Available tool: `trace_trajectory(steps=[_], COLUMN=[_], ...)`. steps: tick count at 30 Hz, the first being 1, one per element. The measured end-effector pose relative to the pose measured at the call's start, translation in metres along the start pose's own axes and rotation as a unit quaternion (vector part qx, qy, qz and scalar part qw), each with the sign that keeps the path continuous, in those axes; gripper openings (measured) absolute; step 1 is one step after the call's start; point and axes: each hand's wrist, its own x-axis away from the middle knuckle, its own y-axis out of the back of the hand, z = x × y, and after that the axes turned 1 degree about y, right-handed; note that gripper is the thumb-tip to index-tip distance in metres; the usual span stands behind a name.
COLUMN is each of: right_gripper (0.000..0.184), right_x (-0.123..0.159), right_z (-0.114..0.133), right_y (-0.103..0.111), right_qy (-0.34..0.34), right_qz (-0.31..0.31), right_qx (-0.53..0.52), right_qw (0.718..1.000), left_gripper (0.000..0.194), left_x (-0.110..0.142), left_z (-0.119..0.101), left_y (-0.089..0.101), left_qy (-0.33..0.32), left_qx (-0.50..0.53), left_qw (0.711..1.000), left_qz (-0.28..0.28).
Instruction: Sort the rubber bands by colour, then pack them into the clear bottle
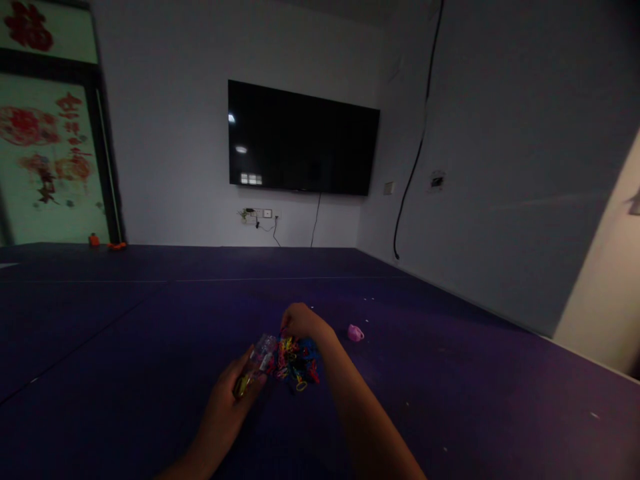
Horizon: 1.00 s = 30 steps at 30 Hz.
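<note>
My left hand (pixel 235 390) is wrapped round a clear plastic container (pixel 262 352), tilted with its mouth toward the upper right. Some coloured hair ties and a yellowish part show through its wall. Just right of it, a pile of hair ties (pixel 295 360) in yellow, pink, red, blue and black lies on the purple floor. Above the pile, close to the container's mouth, my right hand (pixel 300 321) has its fingers pinched together; a small dark purple strand, seemingly a hair tie, shows at the fingertips. The fingertips themselves are partly hidden.
A small pink cup-like piece (pixel 355 333) with a loop lies right of my right forearm. White scraps dot the purple floor (pixel 450 373). Orange objects (pixel 117 246) sit by the door at far left. A television (pixel 303 140) hangs on the wall, and a black cable (pixel 417 150) dangles right.
</note>
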Motion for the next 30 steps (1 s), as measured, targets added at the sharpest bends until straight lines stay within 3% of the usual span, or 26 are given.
trace_trajectory(steps=[3,11,18,23,30], right_gripper=[0.018,0.015,0.019,0.022,0.023], right_x=[0.002,0.011,0.012,0.014,0.016], right_z=[0.001,0.018,0.029,0.034,0.031], right_y=[0.009,0.021,0.016,0.015,0.018], right_qy=[0.021,0.116,0.145,0.121,0.113], right_qz=[-0.019,-0.001,0.009,0.016,0.011], right_qx=[-0.055,-0.169,-0.124,-0.092,-0.086], right_qw=[0.998,0.979,0.982,0.988,0.990], left_gripper=[0.049,0.053,0.053,0.050,0.046], left_x=[0.000,-0.002,-0.001,0.000,0.000], left_z=[-0.002,0.006,0.002,0.000,-0.001], left_y=[-0.001,-0.002,-0.001,0.000,0.000], left_qy=[0.004,0.012,0.022,0.013,-0.003], left_qx=[0.005,0.015,0.008,0.016,0.010], left_qw=[1.000,1.000,1.000,0.999,1.000], left_qz=[0.001,0.014,0.015,0.037,0.026])
